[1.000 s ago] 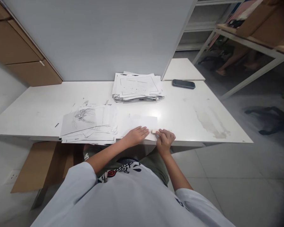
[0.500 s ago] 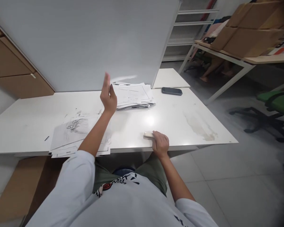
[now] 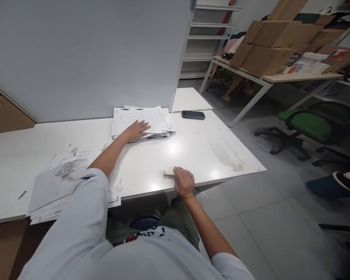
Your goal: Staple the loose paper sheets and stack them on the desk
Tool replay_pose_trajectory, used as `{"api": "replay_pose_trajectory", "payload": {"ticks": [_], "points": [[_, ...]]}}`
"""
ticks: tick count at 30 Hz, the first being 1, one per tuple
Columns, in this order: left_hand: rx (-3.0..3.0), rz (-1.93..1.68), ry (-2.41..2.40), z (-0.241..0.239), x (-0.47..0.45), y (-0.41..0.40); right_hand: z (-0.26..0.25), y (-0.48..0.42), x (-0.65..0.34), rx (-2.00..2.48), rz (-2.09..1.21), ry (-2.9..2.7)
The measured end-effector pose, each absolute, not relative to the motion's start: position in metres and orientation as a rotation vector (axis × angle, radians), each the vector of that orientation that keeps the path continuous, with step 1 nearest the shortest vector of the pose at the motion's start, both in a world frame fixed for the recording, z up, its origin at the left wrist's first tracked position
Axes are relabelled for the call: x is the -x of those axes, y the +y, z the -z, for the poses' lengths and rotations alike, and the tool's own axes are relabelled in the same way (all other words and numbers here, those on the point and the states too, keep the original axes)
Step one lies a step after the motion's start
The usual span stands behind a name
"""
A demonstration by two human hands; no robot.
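Note:
My left hand (image 3: 137, 130) lies flat with fingers spread on the top sheet of a paper stack (image 3: 159, 116), against the foot of the grey panel. The fingers of my right hand (image 3: 184, 182) are wrapped round one end of a small cream-coloured bar (image 3: 169, 172), low over the table's front edge; its other end sticks out to the left, and its exact kind is unclear. Partly hidden by my left arm, loose sheets with a dark scribbled pencil drawing (image 3: 71, 169) overhang the front edge.
A dark phone (image 3: 193, 114) lies on the white table (image 3: 192, 147) at the back right, behind a brownish stain (image 3: 229, 155). The grey panel (image 3: 90, 58) rises behind the stack. Farther right are cardboard boxes (image 3: 262, 58) on another desk, a green chair (image 3: 312, 126) and a person's legs.
My left hand has come down from upright in the air to flat on the paper stack. A blurred white sheet edge behind it is gone. My right hand keeps the bar; the view has turned right.

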State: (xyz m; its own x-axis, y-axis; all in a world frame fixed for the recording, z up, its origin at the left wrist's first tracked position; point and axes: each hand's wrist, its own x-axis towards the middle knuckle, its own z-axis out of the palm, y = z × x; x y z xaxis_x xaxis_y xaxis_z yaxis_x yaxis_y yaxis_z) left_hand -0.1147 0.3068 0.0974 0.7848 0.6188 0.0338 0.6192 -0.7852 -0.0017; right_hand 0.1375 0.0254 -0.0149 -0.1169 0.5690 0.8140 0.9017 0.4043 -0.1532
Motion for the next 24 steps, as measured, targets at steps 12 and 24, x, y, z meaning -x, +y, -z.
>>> {"api": "replay_pose_trajectory", "payload": {"ticks": [12,24], "points": [[2.903,0.453,-1.167,-0.105,0.075,0.191,0.023,0.018,-0.149,1.414,0.451,-1.853],[2.158,-0.011,-2.333,-0.065,0.301,0.007,0.022,0.005,-0.143,1.449,0.352,-1.521]]}}
